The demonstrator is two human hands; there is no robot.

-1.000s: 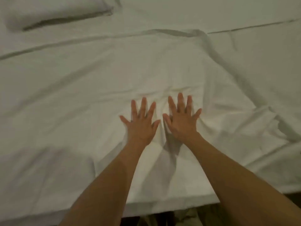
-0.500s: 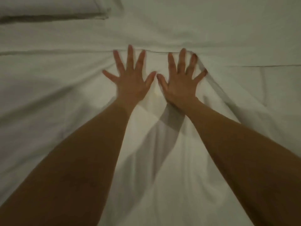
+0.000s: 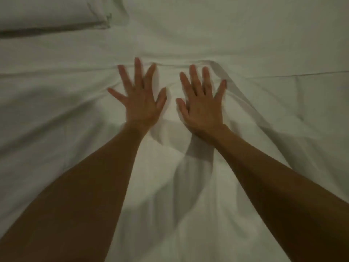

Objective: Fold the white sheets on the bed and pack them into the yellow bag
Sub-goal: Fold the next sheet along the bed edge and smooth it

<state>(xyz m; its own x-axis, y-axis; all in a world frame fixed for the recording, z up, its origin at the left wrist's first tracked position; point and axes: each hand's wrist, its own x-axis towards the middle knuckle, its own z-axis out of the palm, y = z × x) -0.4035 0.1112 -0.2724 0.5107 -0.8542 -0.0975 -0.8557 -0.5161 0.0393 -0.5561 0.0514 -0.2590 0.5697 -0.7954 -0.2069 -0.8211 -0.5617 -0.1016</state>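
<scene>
Head view: blurred hands [image 3: 140, 103] flat on sheet [image 3: 264, 114]

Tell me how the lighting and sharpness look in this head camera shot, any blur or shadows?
Head view: dim, greenish-grey light with no glare; the left hand and right hand show motion blur at the fingertips; both forearms cast soft shadows on the white sheet, the darkest between the wrists; the pillow at top left looks soft; wide-angle stretch enlarges the forearms near the bottom.
</scene>
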